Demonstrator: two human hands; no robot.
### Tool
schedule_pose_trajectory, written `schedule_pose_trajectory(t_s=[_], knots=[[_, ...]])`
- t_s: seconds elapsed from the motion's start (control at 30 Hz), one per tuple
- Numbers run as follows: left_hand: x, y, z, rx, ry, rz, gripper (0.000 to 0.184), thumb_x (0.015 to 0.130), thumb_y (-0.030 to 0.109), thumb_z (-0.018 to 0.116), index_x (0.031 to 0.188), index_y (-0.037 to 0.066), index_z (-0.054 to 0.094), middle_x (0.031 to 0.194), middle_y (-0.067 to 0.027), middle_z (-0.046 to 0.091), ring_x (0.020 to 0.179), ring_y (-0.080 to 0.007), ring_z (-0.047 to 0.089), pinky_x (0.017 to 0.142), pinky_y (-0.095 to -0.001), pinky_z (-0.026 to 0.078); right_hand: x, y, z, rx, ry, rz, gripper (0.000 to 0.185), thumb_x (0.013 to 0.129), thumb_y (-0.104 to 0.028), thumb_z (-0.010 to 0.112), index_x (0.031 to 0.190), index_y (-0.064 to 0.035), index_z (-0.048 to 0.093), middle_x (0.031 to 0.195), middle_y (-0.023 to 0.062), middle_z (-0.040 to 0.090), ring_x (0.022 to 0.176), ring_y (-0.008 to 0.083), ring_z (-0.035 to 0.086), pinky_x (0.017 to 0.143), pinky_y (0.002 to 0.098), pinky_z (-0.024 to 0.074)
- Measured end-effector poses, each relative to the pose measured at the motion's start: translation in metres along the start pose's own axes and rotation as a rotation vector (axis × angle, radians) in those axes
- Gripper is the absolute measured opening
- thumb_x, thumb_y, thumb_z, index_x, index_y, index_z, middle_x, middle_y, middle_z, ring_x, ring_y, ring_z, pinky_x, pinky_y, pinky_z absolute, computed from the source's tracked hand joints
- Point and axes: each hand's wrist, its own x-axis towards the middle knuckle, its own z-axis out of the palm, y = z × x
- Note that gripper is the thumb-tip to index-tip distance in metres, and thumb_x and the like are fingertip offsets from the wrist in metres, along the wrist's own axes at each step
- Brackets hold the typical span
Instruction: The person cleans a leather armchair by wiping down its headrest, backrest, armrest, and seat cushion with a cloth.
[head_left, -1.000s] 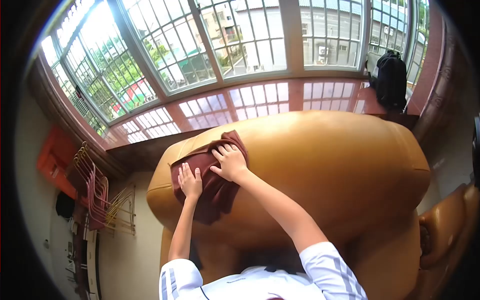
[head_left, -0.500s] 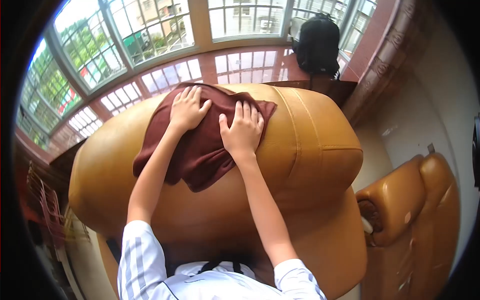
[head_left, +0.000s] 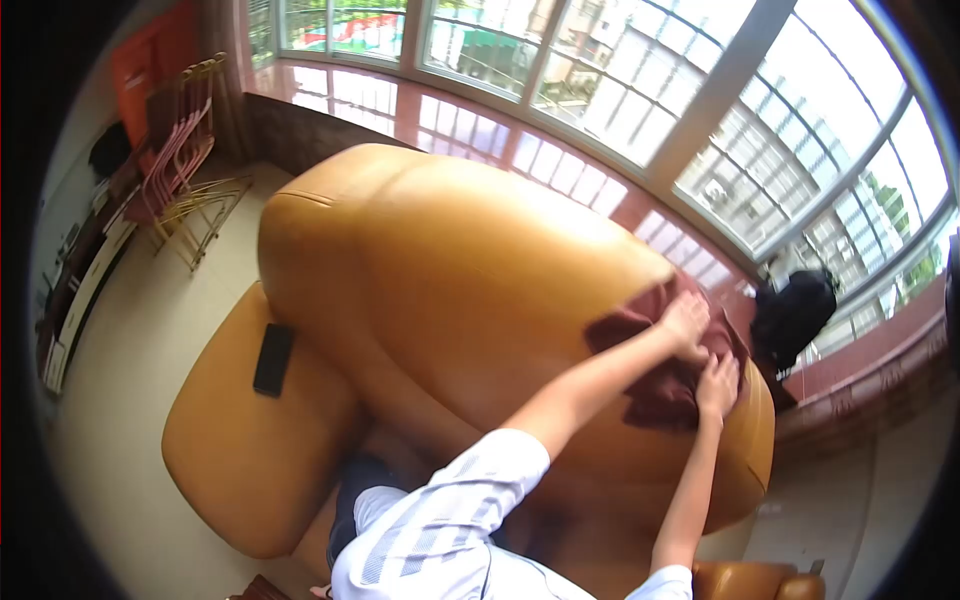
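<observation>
A dark maroon cloth (head_left: pixel 655 392) lies crumpled over the top of a tan leather sofa back (head_left: pixel 480 270), towards its right end. My left hand (head_left: pixel 686 322) presses on the cloth's upper part, fingers stretched out over it. Just below and to the right, my right hand (head_left: pixel 718 384) rests on the same cloth, fingers apart and slightly bent. The two hands are close together, and folds of cloth bunch up around them.
A black phone-like slab (head_left: pixel 273 360) lies on the sofa's left arm or seat. Behind the sofa runs a glossy reddish window ledge (head_left: pixel 460 125) with a black backpack (head_left: pixel 795 315) at right. Stacked folding chairs (head_left: pixel 180 170) stand at far left.
The view has swung left. Both hands have slid with the cloth to the right end of the sofa back, and the cloth is more bunched. The hands are closer together.
</observation>
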Motion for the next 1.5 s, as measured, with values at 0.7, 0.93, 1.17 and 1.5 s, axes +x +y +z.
schedule_pose_trajectory(t_s=[0.7, 0.93, 1.17, 1.5], knots=[[-0.188, -0.258, -0.190, -0.125, -0.150, -0.428, 0.058, 0.082, 0.041, 0.037, 0.128, 0.005, 0.034, 0.137, -0.0111, 0.027, 0.129, -0.0223, 0.018, 0.106, -0.0361, 0.010, -0.052, -0.403, -0.042, -0.001, 0.086, -0.009, 0.058, 0.087, -0.039, 0.036, 0.125, 0.0047, 0.032, 0.132, 0.0210, 0.030, 0.125, 0.0300, 0.026, 0.102, 0.0398, 0.0214], [-0.175, -0.229, -0.178, -0.006, -0.061, -0.549, 0.062, 0.085, 0.040, 0.034, 0.129, -0.002, 0.027, 0.137, -0.0184, 0.023, 0.129, -0.0287, 0.015, 0.105, -0.0400, 0.008, -0.064, -0.362, -0.052, 0.077, 0.048, -0.110, 0.059, 0.085, -0.044, 0.039, 0.129, -0.0063, 0.032, 0.135, 0.0097, 0.030, 0.125, 0.0224, 0.027, 0.102, 0.0356, 0.0216], [-0.159, -0.127, -0.135, 0.094, -0.057, -0.434, 0.073, 0.082, 0.046, 0.039, 0.129, -0.006, 0.023, 0.134, -0.0303, 0.014, 0.126, -0.0449, 0.005, 0.103, -0.0497, 0.003, -0.079, -0.260, -0.032, 0.000, 0.195, 0.026, 0.059, 0.085, -0.045, 0.035, 0.130, -0.0075, 0.030, 0.136, 0.0058, 0.030, 0.125, 0.0196, 0.028, 0.102, 0.0367, 0.0212], [-0.118, -0.031, -0.078, 0.018, 0.060, -0.102, 0.074, 0.077, 0.052, 0.043, 0.127, -0.003, 0.032, 0.130, -0.0332, 0.020, 0.123, -0.0504, 0.010, 0.101, -0.0547, 0.007, -0.087, -0.104, -0.017, 0.034, 0.279, 0.034, 0.060, 0.085, -0.048, 0.034, 0.130, -0.0085, 0.031, 0.135, 0.0083, 0.032, 0.125, 0.0239, 0.029, 0.102, 0.0411, 0.0208]])
